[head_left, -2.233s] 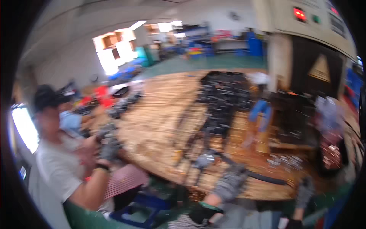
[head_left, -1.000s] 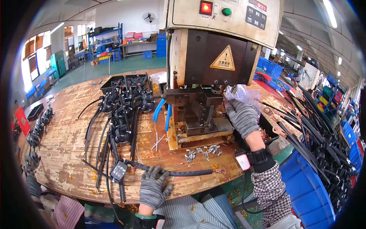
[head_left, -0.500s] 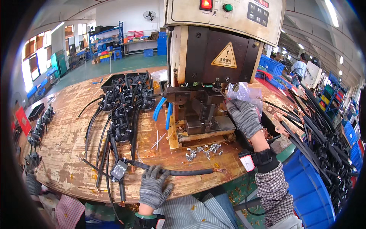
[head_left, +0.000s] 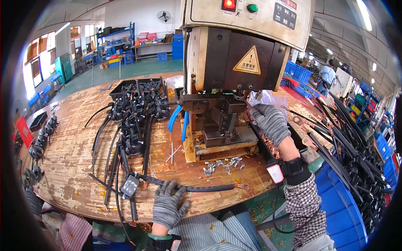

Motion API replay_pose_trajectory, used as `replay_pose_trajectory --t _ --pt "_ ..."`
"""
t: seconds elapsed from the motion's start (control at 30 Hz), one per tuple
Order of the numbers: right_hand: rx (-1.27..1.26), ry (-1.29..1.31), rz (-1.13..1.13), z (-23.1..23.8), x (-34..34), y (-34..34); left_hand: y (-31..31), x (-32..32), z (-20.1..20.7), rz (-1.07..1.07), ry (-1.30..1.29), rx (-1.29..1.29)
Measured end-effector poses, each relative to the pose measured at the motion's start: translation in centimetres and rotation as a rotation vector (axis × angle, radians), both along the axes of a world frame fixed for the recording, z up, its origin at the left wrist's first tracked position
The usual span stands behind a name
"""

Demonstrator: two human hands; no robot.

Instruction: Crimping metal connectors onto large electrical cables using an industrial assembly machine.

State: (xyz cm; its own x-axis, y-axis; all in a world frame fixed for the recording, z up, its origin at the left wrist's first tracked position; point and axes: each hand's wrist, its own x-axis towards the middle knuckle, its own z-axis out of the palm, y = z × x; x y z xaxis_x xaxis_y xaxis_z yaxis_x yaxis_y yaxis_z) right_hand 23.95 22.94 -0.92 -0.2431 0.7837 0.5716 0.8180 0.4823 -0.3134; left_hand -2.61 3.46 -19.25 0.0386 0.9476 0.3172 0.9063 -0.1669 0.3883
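My left hand (head_left: pixel 169 206), in a grey knit glove, lies at the table's front edge. Its fingers are spread and their tips touch a thick black cable (head_left: pixel 209 188). Bare copper strands show at the cable's right end, and a dark grey block-shaped part (head_left: pixel 130 186) sits near its left. My right hand (head_left: pixel 271 125), gloved alike, is beside the press's tooling (head_left: pixel 224 119), over a black bin (head_left: pixel 298 140) of copper pieces. Its fingers are bent and close together; the tips are partly hidden, so whatever they hold does not show.
Several small silvery metal clips (head_left: pixel 226 165) lie before the press (head_left: pixel 247 58). A black tray (head_left: pixel 121 88) overflows with cabled black parts at left. Black cables with copper lugs (head_left: pixel 310 142) pile at right above a blue bin (head_left: pixel 339 205). Another person's gloved hand (head_left: pixel 34 203) shows far left.
My right hand and forearm have shifted slightly to the right and up, uncovering more of the black bin. The left hand has stayed on the cable.
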Motion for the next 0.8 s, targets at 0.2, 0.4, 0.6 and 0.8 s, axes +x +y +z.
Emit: replay_pose_trajectory --t 0.2,0.4,0.6,0.8 --pt "-0.940 0.928 0.533 0.2 -2.1 -2.3 -0.4 -0.3 0.0 0.035 0.025 0.058" --pt "-0.925 1.713 0.729 -1.3 -19.1 -8.5 1.2 -1.5 -2.9 -0.018 0.149 0.018" --pt "-0.851 1.502 0.693 -2.9 -18.0 -11.4 0.1 -0.8 -1.4 -0.002 0.008 0.020" --pt "-0.620 0.519 0.329 -10.1 -2.4 -10.8 -0.5 0.0 0.4 0.000 0.012 0.046"
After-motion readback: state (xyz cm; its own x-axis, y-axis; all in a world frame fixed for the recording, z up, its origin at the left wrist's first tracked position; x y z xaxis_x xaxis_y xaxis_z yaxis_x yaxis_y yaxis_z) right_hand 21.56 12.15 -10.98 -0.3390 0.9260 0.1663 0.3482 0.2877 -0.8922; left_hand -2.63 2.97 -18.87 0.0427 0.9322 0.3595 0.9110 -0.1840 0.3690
